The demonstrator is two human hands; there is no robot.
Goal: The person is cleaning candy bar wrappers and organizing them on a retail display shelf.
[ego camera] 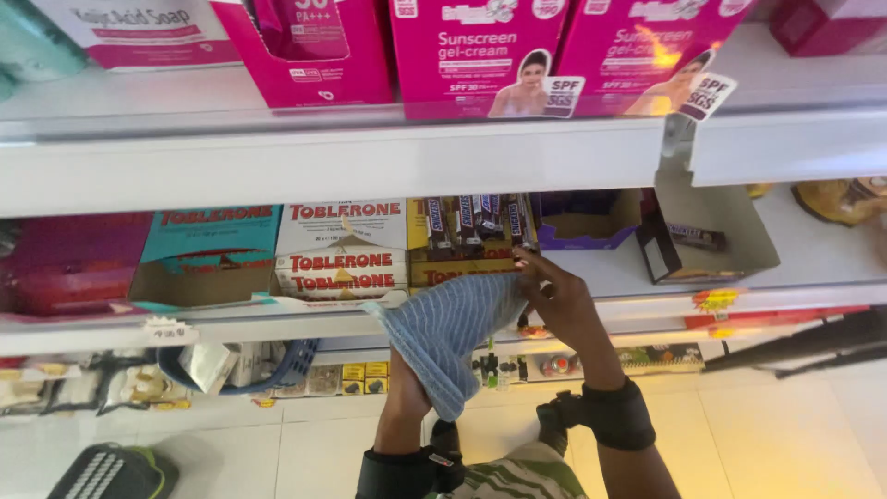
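A blue striped cloth (453, 333) hangs in front of the middle shelf, gripped from below by my left hand (407, 397). My right hand (559, 300) reaches to the shelf edge, its fingertips touching the front of a yellow display box of chocolate bars (462, 270). Dark-wrapped bars (476, 222) stand in that box. Whether the right hand also pinches the cloth's upper corner is unclear. Both wrists wear black cuffs.
White and teal boxes of triangular chocolate (342, 249) sit left of the yellow box. A purple open box (582, 226) and a tipped cardboard tray (711, 236) lie to the right. Pink cosmetic cartons (480, 55) fill the upper shelf. A blue basket (277, 365) sits below.
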